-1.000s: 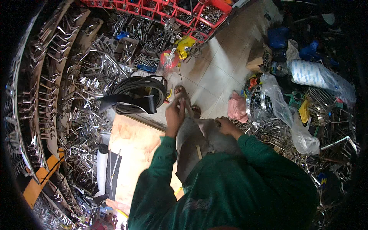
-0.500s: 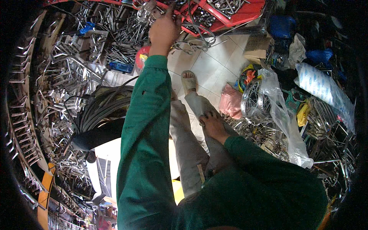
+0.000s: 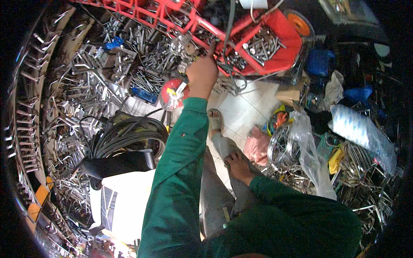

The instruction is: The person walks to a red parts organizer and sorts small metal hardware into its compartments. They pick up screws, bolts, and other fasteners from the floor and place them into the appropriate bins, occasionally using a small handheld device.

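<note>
Our left hand (image 3: 202, 75) has gone from our legs (image 3: 224, 145) to the red rack (image 3: 291, 55), so metal bits (image 3: 263, 46) are near (we can't tell if it grips any), while our right hand (image 3: 237, 166) rests, loosely spread, on one leg.

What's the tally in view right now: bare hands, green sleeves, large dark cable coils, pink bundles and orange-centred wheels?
Bare left hand and right hand: 2
Green left sleeve and right sleeve: 2
Large dark cable coil: 1
Pink bundle: 1
Orange-centred wheel: 1
Total: 7
</note>
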`<state>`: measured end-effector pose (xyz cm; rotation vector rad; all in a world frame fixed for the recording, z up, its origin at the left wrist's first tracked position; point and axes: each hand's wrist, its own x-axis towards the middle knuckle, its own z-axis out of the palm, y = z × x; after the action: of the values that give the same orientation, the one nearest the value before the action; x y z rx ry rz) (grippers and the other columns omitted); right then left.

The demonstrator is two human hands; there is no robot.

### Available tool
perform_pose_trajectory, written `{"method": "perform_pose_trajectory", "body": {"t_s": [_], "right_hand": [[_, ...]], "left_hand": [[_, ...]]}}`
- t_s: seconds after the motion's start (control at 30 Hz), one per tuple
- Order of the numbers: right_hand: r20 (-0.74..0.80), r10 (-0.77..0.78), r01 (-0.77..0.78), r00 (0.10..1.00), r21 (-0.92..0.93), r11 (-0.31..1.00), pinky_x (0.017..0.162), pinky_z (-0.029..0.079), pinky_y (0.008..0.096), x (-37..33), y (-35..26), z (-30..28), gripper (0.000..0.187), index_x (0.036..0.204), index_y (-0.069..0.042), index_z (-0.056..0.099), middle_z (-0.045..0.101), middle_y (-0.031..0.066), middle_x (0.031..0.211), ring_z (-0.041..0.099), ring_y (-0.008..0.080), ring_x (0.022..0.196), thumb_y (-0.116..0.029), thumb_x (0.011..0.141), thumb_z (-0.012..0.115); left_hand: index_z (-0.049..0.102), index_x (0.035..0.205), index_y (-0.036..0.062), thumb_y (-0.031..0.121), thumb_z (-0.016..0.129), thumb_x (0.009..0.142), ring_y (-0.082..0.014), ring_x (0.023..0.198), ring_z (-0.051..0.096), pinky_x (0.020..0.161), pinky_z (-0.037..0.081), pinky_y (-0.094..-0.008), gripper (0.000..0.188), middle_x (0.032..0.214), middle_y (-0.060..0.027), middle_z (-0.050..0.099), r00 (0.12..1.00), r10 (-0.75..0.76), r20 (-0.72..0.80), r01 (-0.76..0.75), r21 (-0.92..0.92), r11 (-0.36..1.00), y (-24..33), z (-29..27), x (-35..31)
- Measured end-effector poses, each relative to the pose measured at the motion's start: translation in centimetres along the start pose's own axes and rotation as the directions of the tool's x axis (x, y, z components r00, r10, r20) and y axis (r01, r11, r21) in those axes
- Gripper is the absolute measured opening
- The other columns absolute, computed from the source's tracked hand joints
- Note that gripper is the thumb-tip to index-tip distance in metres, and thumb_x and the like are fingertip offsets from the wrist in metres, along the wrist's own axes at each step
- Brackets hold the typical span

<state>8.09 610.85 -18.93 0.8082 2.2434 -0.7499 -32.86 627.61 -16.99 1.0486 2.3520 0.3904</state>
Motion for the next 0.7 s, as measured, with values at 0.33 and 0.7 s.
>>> {"method": "perform_pose_trajectory", "body": {"t_s": [0.33,0.7], "right_hand": [[-0.538,-0.308,0.584,0.785,0.476,0.658,0.088,0.054,0.0413,3.0,-5.4,-19.3,0.024,0.106,-0.004,0.060,0.068,0.0135,0.099,0.068,0.0305,0.094,0.003,0.086,0.072],[-0.901,-0.152,0.819,0.407,0.286,0.497,0.092,0.056,0.0411,9.7,-7.6,-43.7,0.033,0.112,-0.002,0.062,0.075,0.0183,0.105,0.072,0.0279,0.099,-0.034,0.104,0.062]], "left_hand": [[0.036,0.160,0.0368,0.012,0.052,0.094,-0.0372,0.093,0.075,0.083,0.058,-0.0540,0.073,0.108,-0.0195,0.074,0.993,0.104,-0.052,-0.106,-0.043,0.993,-1.3,-0.8,-0.9],[0.073,0.108,0.0011,0.024,0.067,0.101,-0.0199,0.072,0.069,0.070,0.055,-0.0357,0.025,0.085,-0.0162,0.073,0.655,-0.386,-0.649,-0.361,-0.718,0.595,-4.1,-10.9,-1.5]]}}
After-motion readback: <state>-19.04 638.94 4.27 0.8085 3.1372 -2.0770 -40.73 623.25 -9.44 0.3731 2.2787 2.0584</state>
